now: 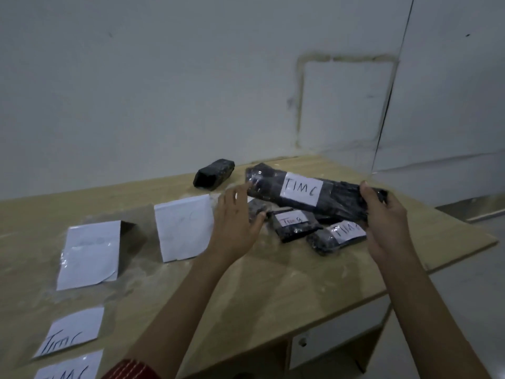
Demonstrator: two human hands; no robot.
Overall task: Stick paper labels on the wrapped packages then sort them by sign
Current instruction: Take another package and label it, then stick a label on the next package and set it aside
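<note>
At 7 o'clock, two loose labels [71, 332] await use. Left hand [235, 222] spread, touching the long package [314, 194]; right hand [382, 214] grips its end at 2 o'clock. Three packages labelled; one bare package [214, 173] remains at 12.

The scene is dim and flat, with a cool grey-green cast over the wall [164, 77] and a muted tan on the bench [273, 283]. No lamp shows; the light is soft and diffuse, and shadows stay faint, the clearest a dark wedge just behind the folded white paper [90, 253] at the bench's left side. Small glints of glare sit on the shiny black wrap of the long package [338, 198] above the bench's middle. Detail is soft and smeary throughout, and the hands [235, 222] look slightly blurred. Wide-angle distortion tilts the bench and bends lines toward the frame's edges.
</note>
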